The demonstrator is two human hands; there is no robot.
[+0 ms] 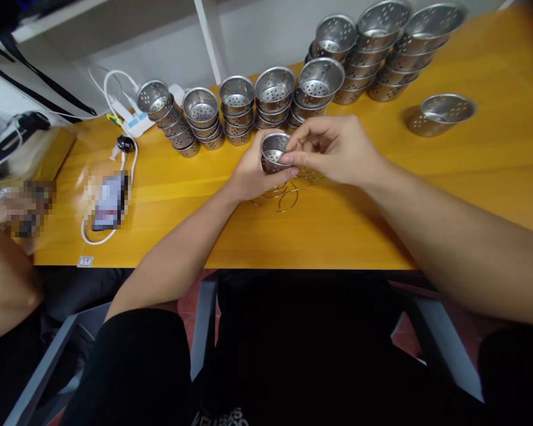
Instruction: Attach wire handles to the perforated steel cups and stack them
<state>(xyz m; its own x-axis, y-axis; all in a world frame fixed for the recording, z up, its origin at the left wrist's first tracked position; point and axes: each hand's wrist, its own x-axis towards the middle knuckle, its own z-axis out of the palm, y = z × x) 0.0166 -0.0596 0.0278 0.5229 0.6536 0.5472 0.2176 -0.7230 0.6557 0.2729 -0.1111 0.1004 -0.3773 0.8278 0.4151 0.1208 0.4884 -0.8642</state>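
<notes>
A small perforated steel strainer cup (273, 151) is held over the yellow table (337, 231). My left hand (251, 174) wraps around its near side. My right hand (333, 148) pinches the cup's rim with thumb and fingertips from the right. Thin wire handles (286, 198) lie on the table just below both hands. Whether my right fingers also hold a wire is hidden.
Stacks of small strainer cups (240, 106) line the table's far edge, with larger perforated bowls (382, 47) stacked at back right and one single bowl (442, 112) apart. A power strip (135, 121), a white cable and a phone (109, 201) lie left. Another person's arm (4, 266) is at far left.
</notes>
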